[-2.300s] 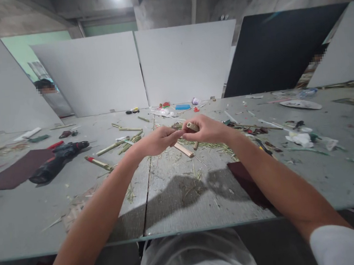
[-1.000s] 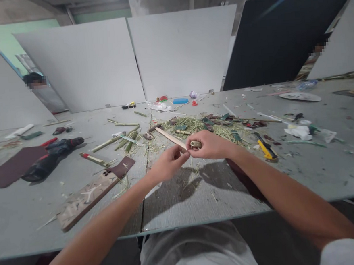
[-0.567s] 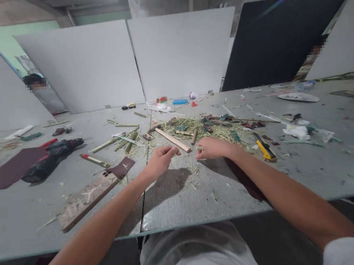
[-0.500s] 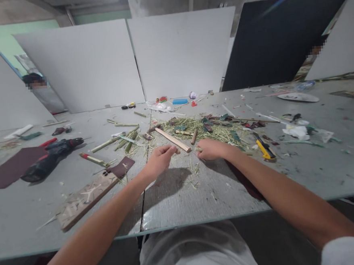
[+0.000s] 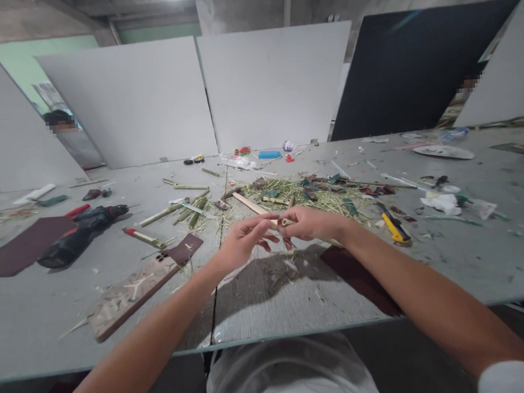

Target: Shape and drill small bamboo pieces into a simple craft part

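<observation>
Cluttered grey counter (image 5: 118, 326); right hand (image 5: 311, 223) pinches short bamboo piece (image 5: 286, 222), left hand (image 5: 242, 241) fingers half-open beside; light, stiff, grip mid-length.

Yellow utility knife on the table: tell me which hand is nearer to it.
Right. The right hand lies just beside the yellow utility knife; the left hand is farther off, beyond the right hand.

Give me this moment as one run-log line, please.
left hand: fingertips at bamboo piece | right hand: grips short bamboo piece | above table | yellow utility knife at right | drill at left
</observation>
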Available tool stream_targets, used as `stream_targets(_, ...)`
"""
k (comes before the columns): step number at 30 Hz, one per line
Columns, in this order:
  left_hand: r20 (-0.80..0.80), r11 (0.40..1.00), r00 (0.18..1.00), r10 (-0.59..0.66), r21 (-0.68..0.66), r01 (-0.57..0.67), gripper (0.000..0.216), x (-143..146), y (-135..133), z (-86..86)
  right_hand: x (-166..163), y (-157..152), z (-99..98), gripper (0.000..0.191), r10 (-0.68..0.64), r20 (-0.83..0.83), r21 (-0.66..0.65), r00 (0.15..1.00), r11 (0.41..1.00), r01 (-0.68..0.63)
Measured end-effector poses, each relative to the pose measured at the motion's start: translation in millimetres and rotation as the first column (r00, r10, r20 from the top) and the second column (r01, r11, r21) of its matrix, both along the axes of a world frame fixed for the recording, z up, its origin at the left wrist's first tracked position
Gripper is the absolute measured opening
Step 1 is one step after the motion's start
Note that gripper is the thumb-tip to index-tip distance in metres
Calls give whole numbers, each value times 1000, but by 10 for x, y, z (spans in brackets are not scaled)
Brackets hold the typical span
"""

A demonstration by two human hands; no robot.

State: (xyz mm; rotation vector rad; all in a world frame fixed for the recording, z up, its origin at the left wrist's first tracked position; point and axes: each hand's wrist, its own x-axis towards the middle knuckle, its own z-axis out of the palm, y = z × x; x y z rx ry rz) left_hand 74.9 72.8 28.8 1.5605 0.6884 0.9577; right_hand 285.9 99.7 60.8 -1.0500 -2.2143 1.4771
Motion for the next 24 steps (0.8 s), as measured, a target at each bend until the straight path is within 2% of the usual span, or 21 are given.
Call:
stream_targets(3,-60,985,996,69,161,-58,37,30,-28,-21,-69,-48,10,14,17,-72,-29,997,999,-19)
stream_targets(6,-105,941,986,131,325,-90,37,21,-29,-9,-63,-11,-30,15,20,-126,-78,992,996,-30)
stream_targets(9,-221,864,966,133,504,-4,36,-33,-33,61,-26,38,-67,20,41,-157,-113,987,992,-59)
stream_targets(12,-398,762,908,130,626,165,28,-96,-58,132,2,59,-76,21,58,-154,-142,986,987,-80)
stream_targets(15,-501,676,850,164,685,273,26,-127,-91,144,15,48,-61,21,72,-125,-143,990,986,-90)
stream_targets(18,-506,630,825,253,733,256,27,-118,-112,119,14,21,-37,18,67,-137,-118,988,990,-83)
stream_targets(21,-461,618,841,282,758,208,28,-98,-115,111,9,10,-33,19,32,-200,-96,979,994,-52)
stream_targets(24,-423,646,873,241,741,181,28,-90,-110,128,9,30,-56,21,32,-253,-118,967,991,-63)
